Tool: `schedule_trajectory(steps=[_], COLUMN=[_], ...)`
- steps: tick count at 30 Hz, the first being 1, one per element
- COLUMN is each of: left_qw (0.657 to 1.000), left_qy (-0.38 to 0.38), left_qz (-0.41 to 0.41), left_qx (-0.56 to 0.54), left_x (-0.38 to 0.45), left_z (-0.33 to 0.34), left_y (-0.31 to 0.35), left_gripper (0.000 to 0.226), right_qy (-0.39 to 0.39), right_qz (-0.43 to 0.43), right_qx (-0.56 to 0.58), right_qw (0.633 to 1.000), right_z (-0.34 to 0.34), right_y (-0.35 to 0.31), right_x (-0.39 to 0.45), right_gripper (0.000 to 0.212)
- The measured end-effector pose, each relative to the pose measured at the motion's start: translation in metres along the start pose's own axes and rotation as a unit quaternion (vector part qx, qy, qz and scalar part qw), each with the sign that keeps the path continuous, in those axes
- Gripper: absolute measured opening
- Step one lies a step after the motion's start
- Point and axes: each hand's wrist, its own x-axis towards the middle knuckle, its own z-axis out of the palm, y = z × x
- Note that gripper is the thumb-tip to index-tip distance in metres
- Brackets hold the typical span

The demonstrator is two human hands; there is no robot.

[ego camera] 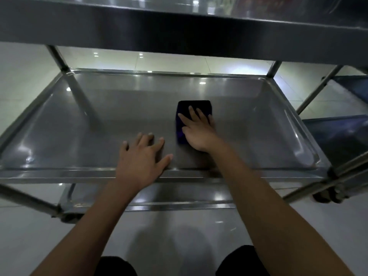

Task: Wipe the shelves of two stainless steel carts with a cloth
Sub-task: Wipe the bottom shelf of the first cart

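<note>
- A folded dark blue cloth (194, 116) is pressed flat onto the middle shelf (119, 116) of a stainless steel cart (179, 22), right of the shelf's centre.
- The cloth is covered at its near half by the right hand (199, 132), fingers spread and straight on top of it; nothing is gripped or pinched.
- The left hand (141, 156) is laid palm down on the bare steel just inside the shelf's near rim, fingers splayed and holding nothing, close beside the cloth but apart from it.
- The top shelf is seen overhead as a dark band, and a lower shelf (179, 198) is glimpsed beneath the forearms.
- What appears to be a second cart (338, 136) is seen at the right edge, though blurred.
- Pale glossy floor tiles (179, 246) are seen below, with ceiling lights reflected in them.
</note>
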Motion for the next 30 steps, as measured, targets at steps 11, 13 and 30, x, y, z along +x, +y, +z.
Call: schedule_trajectory(steps=[11,13,30], left_qw=[0.999,0.998,0.994], left_qy=[-0.023,-0.039,-0.038], left_qz=[-0.02,-0.041,0.104], left_qx=[-0.035,-0.038,-0.014], left_x=[-0.025,-0.022,-0.02], left_z=[-0.022,-0.027,0.001], left_y=[-0.041,-0.04,0.113], left_gripper=[0.062,0.058,0.086], right_qy=[-0.044,-0.045,0.068], right_qz=[-0.093,-0.086,0.217], right_qx=[0.039,0.045,0.011], right_qw=[0.994,0.994,0.974], right_z=[0.01,0.008,-0.055], right_y=[-0.092,-0.083,0.246], right_x=[0.003,0.001,-0.051], right_gripper=[0.056,0.056,0.059])
